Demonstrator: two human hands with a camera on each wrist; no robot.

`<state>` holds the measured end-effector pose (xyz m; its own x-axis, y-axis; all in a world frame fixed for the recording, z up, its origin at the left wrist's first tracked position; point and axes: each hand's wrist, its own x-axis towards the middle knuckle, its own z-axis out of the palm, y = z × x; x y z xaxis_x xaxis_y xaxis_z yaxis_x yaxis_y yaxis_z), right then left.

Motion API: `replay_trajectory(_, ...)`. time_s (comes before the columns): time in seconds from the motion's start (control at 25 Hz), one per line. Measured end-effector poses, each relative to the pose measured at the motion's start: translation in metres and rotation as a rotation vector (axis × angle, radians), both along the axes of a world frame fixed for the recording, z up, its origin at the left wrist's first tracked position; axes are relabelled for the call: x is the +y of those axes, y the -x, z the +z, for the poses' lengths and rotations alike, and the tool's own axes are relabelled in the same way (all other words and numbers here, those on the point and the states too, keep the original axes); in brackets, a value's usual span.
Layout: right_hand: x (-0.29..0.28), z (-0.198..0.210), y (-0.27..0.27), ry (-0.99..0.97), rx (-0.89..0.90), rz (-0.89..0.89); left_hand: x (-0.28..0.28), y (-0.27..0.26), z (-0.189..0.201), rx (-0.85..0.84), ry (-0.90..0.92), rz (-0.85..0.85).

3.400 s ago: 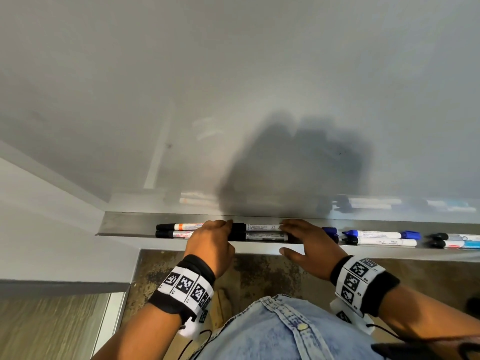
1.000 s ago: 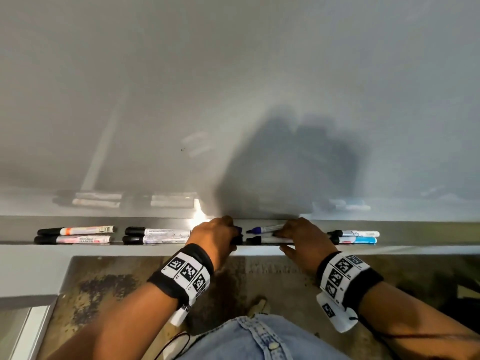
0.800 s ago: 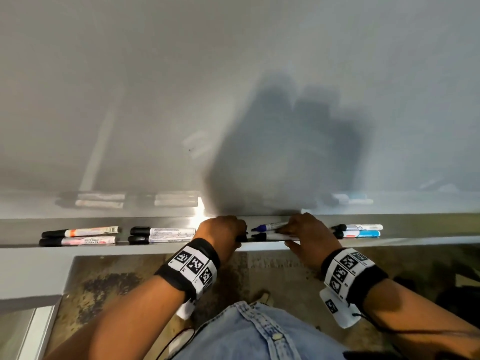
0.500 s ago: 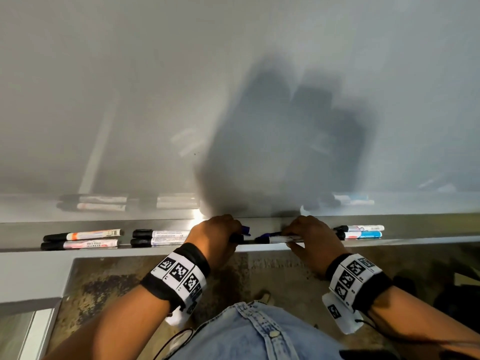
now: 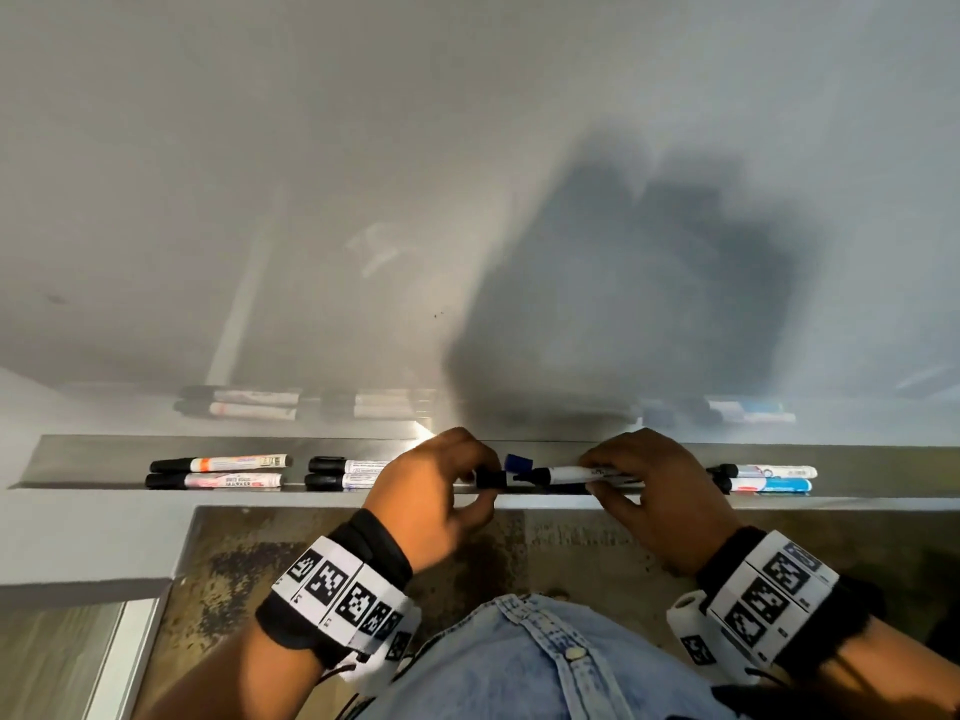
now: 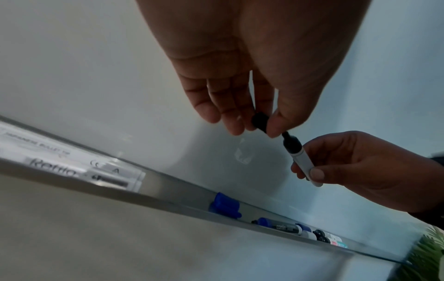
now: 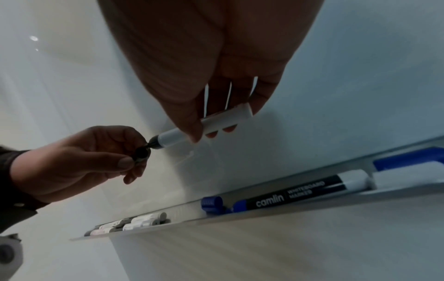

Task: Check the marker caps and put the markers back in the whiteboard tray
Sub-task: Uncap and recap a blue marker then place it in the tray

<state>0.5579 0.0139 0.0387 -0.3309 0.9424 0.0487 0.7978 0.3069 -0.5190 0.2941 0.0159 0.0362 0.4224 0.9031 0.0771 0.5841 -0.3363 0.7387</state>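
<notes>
My left hand (image 5: 470, 491) pinches a small black cap (image 6: 260, 121) between thumb and fingertips. My right hand (image 5: 597, 481) grips a white marker (image 5: 576, 474) by its barrel, held level just above the metal whiteboard tray (image 5: 93, 459). Its bare black tip (image 6: 287, 135) points at the cap, a short way from it. A loose blue cap (image 5: 519, 462) lies in the tray behind the two hands. Beside that cap in the right wrist view lies an uncapped blue marker (image 7: 288, 195).
Two capped pairs of markers (image 5: 218, 472) (image 5: 345, 473) lie in the tray to the left, and another pair (image 5: 763, 478) to the right. The whiteboard (image 5: 467, 200) rises right behind the tray. Below is a mottled floor (image 5: 260, 563) and my denim shirt (image 5: 545, 667).
A second ago both hands were low on the markers in the tray. Now the right hand holds a black-tipped marker and the left holds its black cap just off the tip.
</notes>
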Motion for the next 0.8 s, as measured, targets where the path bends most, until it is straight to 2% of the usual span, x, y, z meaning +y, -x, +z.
replay_trajectory(0.56,0.003,0.015,0.015,-0.077,0.043,0.098,-0.005,0.005,0.019,0.062,-0.088,-0.001)
replay_trajectory(0.8,-0.002,0.021,0.02,-0.02,0.127,0.13,-0.005,0.009,0.018,0.092,-0.105,-0.019)
